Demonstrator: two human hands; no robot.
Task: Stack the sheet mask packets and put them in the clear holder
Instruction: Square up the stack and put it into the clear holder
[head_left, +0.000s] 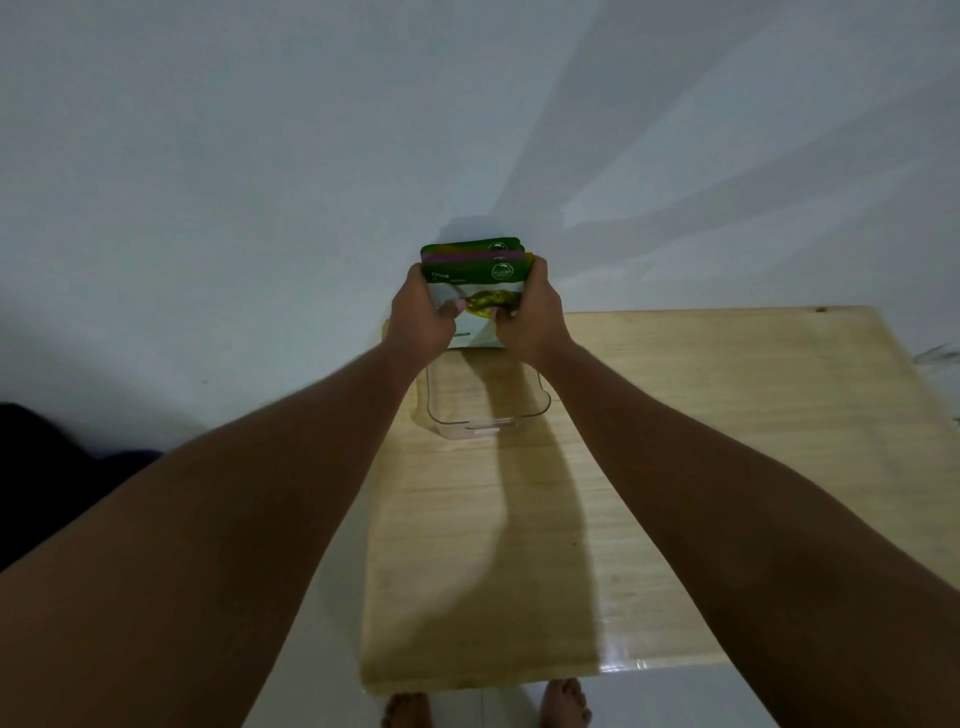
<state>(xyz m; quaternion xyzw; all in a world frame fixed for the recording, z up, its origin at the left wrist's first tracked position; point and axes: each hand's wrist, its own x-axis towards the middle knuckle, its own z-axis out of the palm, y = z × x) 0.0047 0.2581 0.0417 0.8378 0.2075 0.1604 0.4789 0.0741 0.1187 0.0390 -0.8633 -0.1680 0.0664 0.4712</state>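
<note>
Both hands grip a stack of sheet mask packets over the far end of the clear holder.

I see the left hand (418, 312) closed on the left edge of the sheet mask packets (475, 280) and the right hand (530, 317) closed on the right edge, thumbs pressed on the front packet's face, fingers wrapped behind. The stack stands upright between my palms, its green and purple tops fanned slightly above the fingertips. Just below and nearer than the wrists, the clear holder (485, 415) sits on the wooden table (727, 441). I cannot tell whether the stack's lower edge touches the holder. Bare feet (563, 704) show under the table's near edge.
</note>
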